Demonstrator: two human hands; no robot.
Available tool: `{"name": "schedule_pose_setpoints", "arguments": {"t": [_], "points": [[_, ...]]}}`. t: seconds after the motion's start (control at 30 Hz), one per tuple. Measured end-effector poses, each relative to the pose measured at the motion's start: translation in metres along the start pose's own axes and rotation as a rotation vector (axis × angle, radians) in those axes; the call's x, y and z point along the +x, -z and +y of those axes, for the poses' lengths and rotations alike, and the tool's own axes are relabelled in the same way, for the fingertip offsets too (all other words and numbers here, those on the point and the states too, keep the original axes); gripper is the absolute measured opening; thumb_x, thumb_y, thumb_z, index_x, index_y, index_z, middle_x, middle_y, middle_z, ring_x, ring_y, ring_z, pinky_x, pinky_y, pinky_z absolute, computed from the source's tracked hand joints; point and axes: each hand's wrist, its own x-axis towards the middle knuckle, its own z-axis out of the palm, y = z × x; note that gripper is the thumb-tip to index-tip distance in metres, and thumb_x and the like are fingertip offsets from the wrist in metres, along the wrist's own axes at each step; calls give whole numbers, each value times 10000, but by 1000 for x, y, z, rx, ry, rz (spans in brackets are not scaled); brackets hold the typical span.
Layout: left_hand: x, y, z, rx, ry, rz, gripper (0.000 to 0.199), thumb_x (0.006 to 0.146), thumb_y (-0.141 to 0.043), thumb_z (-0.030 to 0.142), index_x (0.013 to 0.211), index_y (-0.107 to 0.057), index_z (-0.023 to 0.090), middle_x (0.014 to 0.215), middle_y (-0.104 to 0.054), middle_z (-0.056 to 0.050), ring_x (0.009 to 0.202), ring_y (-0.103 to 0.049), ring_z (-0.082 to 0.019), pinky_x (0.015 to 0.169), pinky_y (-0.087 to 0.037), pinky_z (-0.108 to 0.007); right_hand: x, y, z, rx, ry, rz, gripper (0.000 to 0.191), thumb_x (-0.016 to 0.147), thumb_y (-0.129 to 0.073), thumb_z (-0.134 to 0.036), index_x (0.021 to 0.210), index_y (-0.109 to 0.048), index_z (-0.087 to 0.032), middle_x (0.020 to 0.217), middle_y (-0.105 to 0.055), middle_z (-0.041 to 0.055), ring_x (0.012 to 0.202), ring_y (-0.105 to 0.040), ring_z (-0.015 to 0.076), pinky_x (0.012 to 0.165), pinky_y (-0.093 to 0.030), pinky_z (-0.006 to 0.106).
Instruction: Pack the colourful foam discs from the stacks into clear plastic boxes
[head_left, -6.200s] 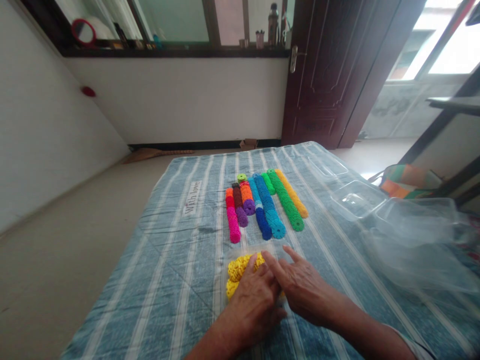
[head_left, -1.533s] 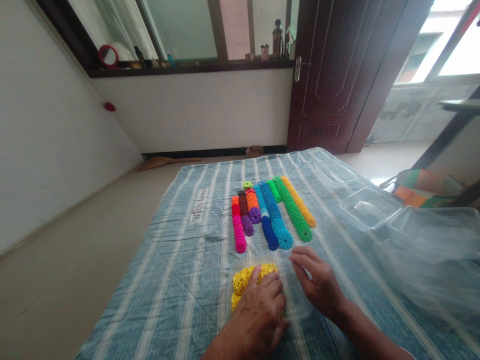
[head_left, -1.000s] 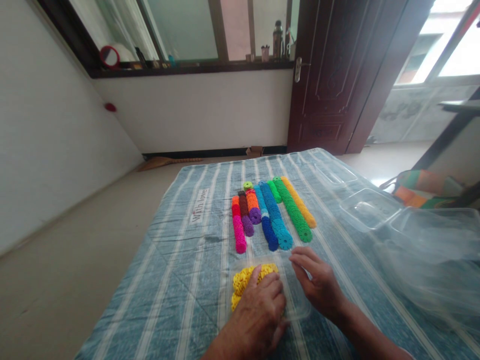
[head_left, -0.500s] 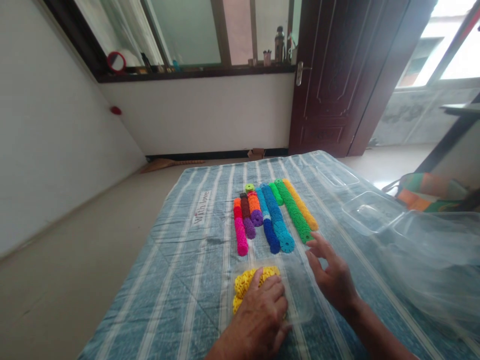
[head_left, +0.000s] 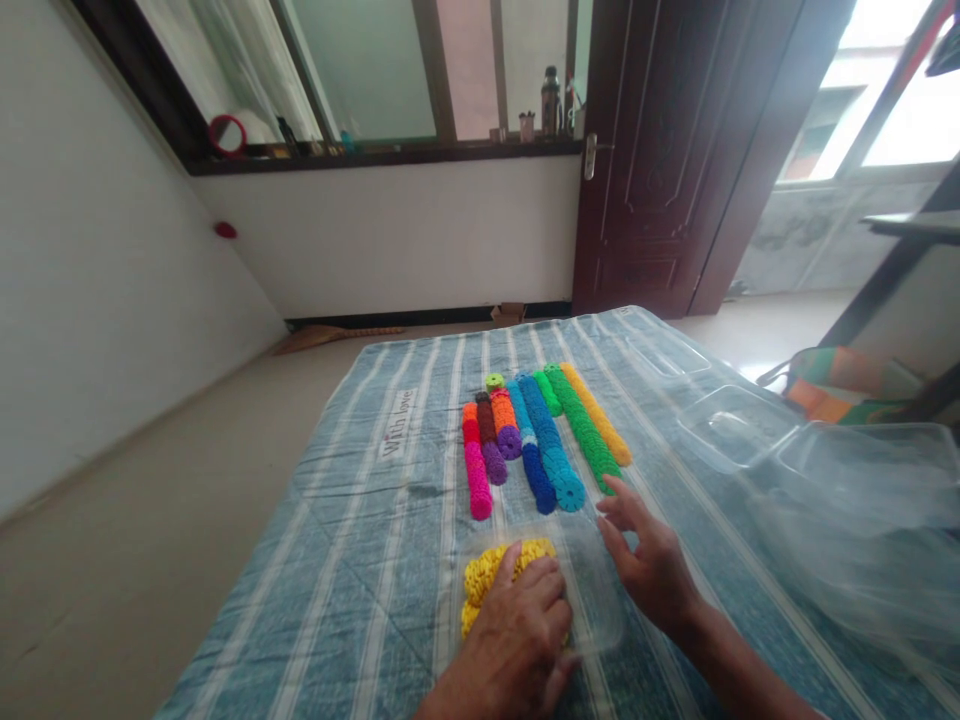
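A clear plastic box (head_left: 600, 620) lies on the striped cloth in front of me. Inside its left part are rows of yellow notched discs (head_left: 487, 572), packed side by side. My left hand (head_left: 517, 625) is curled over these discs, its fingers bent round them and partly hiding them. To the right of the box, my right hand (head_left: 649, 560) is held with fingers apart and holds nothing. Its fingertips are close to the near end of a long green disc row (head_left: 585, 430); whether they touch cannot be made out.
Beyond the box lie more disc rows: a pink one (head_left: 478, 480), a blue one (head_left: 551, 440) and an orange-yellow one (head_left: 596, 412). Clear plastic containers (head_left: 739, 430) stand at right on the striped cloth (head_left: 322, 570). A dark red door (head_left: 652, 200) is behind.
The view has tilted and shifted slightly. My left hand stays on the yellow discs, and my right hand hovers at nearly the same place by the green row.
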Motion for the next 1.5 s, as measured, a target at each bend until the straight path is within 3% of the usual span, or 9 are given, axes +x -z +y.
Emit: {"name": "schedule_pose_setpoints", "arguments": {"t": [1.5], "points": [[-1, 1, 0, -18, -3, 33, 290, 879, -607, 372, 1135, -581, 239, 1282, -589, -79, 1288, -449, -284, 1124, -164, -662, -3, 0, -7, 57, 16, -94, 364, 923, -432, -217, 1268, -536, -170, 824, -701, 25, 659, -675, 138, 624, -567, 236]]}}
